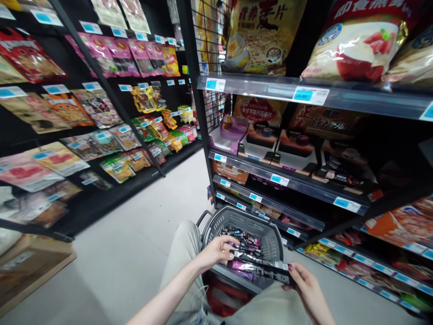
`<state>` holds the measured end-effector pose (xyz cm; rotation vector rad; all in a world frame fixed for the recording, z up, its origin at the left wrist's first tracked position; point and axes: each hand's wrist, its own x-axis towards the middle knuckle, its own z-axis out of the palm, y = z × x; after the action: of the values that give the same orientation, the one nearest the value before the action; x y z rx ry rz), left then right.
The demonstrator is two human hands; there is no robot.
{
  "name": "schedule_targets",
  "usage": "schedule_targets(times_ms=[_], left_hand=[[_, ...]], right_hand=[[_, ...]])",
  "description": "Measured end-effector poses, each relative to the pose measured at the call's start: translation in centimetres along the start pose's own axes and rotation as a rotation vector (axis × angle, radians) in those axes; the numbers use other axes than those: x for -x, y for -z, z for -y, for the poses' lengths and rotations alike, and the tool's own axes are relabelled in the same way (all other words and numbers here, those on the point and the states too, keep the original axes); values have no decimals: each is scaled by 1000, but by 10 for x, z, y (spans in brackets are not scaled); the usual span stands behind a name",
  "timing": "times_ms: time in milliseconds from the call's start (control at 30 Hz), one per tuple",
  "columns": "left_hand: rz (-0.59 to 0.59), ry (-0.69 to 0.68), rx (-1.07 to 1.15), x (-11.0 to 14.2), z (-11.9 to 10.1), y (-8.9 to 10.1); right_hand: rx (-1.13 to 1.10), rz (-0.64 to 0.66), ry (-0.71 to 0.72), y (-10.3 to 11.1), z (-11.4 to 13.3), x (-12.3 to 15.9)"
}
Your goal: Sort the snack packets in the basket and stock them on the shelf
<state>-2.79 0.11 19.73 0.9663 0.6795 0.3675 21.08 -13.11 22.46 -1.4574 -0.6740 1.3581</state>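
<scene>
Between my two hands, above the basket, are black stick packets (262,270) with pink and white printing. My left hand (221,250) pinches their left ends between thumb and fingers. At the right ends, my right hand (302,280) is closed on the packets, thumb on top. At least two packets lie side by side there; the exact number cannot be made out. Below them stands a grey plastic basket (270,225) with perforated walls. Several more black and pink stick packets (248,239) lie loose inside it, partly hidden by my hands.
Shelving ahead carries open display boxes (260,140) and large cereal bags (262,36). Bagged snacks hang and lie on the left shelves (54,108). A cardboard box (30,262) sits on the floor at left. My knees (182,257) flank the basket.
</scene>
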Motion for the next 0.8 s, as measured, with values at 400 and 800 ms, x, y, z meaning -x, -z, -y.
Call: schedule_targets(times_ms=[400,800], left_hand=[[-550,-123,-799,-7,33,56],[-1053,304,-1454,53,119,116]], right_hand=[[972,-474,24,38,-24,-19],[1093,-371,-19,42,-97,-121]])
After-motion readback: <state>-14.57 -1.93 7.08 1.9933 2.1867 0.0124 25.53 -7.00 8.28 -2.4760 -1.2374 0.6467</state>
